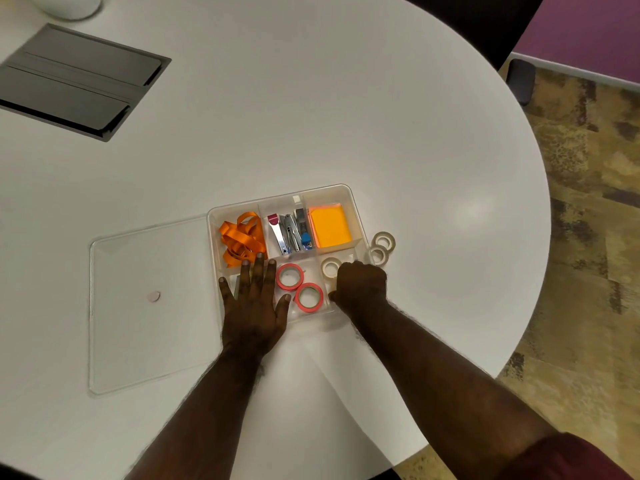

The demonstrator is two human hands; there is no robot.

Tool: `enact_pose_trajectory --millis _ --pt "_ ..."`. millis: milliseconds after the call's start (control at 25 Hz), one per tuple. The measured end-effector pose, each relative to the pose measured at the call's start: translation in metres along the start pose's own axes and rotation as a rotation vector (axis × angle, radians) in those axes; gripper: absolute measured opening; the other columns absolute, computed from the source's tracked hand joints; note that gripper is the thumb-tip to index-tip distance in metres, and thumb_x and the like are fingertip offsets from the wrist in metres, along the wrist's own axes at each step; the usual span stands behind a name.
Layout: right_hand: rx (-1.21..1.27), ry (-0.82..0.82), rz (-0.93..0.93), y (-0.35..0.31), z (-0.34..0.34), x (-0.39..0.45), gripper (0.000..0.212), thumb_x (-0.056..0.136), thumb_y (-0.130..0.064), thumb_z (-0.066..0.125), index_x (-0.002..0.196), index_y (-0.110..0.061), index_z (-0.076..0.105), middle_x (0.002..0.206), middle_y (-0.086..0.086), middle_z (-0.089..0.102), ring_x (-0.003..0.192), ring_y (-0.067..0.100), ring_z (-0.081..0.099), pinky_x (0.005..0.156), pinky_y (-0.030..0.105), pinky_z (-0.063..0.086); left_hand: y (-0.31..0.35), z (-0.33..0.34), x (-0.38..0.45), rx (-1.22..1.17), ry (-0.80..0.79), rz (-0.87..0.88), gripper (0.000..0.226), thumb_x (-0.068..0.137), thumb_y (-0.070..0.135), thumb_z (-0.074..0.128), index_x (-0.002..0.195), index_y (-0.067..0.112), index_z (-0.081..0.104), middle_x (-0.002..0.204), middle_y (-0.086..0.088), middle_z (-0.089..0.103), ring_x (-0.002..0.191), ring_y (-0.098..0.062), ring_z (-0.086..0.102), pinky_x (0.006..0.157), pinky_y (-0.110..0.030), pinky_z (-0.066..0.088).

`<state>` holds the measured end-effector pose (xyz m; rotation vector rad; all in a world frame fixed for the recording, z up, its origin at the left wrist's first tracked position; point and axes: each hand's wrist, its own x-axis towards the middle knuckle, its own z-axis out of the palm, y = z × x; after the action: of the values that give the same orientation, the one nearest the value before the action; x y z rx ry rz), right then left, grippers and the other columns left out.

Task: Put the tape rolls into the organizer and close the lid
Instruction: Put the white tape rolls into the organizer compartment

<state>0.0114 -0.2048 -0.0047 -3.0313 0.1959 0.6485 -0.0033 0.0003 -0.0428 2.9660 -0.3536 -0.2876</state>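
Note:
A clear plastic organizer (348, 192) sits open on the white table. Two red tape rolls (289, 276) (309, 297) lie in its front middle compartment. A cream tape roll (330, 267) lies in the front right compartment, partly under my right hand (360, 284), whose fingers are curled down into that compartment; what they hold is hidden. Two more cream rolls (383, 241) (378, 255) rest on the table just right of the organizer. My left hand (252, 299) lies flat, fingers spread, over the organizer's front left corner. The clear lid (145, 306) lies flat on the table to the left.
The organizer's back compartments hold orange ribbon (242, 239), staplers (289, 230) and an orange note pad (329, 226). A grey cable hatch (76, 81) is set into the table at far left. The table edge curves down the right side above patterned carpet.

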Motion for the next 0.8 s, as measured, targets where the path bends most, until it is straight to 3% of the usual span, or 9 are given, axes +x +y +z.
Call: enact_pose_trajectory --millis 160,240,360,440,560,800 --pt "0.004 -0.012 -0.024 0.004 -0.006 0.002 0.057 0.076 -0.059 0.07 0.107 -0.012 0.065 0.103 0.006 0.07 0.093 0.026 0.068 0.069 0.032 0.044 -0.001 0.001 0.0 -0.012 0.006 0.003 0.074 0.092 0.06 0.011 0.156 0.022 0.009 0.166 -0.006 0.004 0.153 -0.028 0.002 0.119 -0.066 0.005" --pt "0.106 0.133 -0.013 0.02 -0.01 0.005 0.047 0.081 -0.057 0.065 0.107 -0.017 0.063 0.103 0.005 0.068 0.09 0.027 0.068 0.068 0.032 0.044 0.0 0.001 0.0 -0.009 0.004 0.004 0.074 0.093 0.06 0.012 0.156 0.021 0.009 0.166 -0.006 0.005 0.153 -0.029 0.002 0.119 -0.066 0.005" --pt "0.266 0.334 0.089 0.06 -0.017 0.014 0.022 0.091 -0.034 0.058 0.11 -0.024 0.062 0.108 0.006 0.062 0.092 0.033 0.065 0.07 0.037 0.051 0.001 -0.001 0.0 0.0 -0.002 -0.001 0.075 0.092 0.06 0.013 0.156 0.02 0.01 0.165 -0.007 0.005 0.152 -0.03 0.002 0.118 -0.067 0.006" --pt "0.222 0.253 0.067 0.081 -0.011 0.018 0.031 0.092 -0.021 0.055 0.123 -0.024 0.057 0.12 0.007 0.056 0.1 0.034 0.06 0.071 0.04 0.053 0.001 -0.001 -0.001 -0.006 -0.009 -0.001 0.075 0.092 0.06 0.012 0.156 0.021 0.008 0.165 -0.007 0.004 0.153 -0.03 0.0 0.119 -0.066 0.005" --pt "0.042 0.063 -0.05 0.09 0.003 0.019 0.049 0.093 -0.021 0.052 0.141 -0.027 0.043 0.139 0.008 0.045 0.112 0.032 0.054 0.078 0.042 0.053 0.001 -0.001 -0.001 0.001 -0.01 -0.006 0.075 0.092 0.06 0.009 0.156 0.022 0.005 0.166 -0.006 0.001 0.153 -0.029 -0.002 0.119 -0.065 0.004" --pt "0.013 0.144 -0.03 0.084 0.012 0.022 0.041 0.096 -0.022 0.046 0.137 -0.019 0.045 0.135 0.011 0.046 0.107 0.033 0.055 0.075 0.044 0.056 0.0 0.0 -0.001 0.003 0.005 0.003 0.074 0.093 0.059 0.012 0.156 0.021 0.007 0.166 -0.007 0.004 0.153 -0.03 0.0 0.119 -0.066 0.005"
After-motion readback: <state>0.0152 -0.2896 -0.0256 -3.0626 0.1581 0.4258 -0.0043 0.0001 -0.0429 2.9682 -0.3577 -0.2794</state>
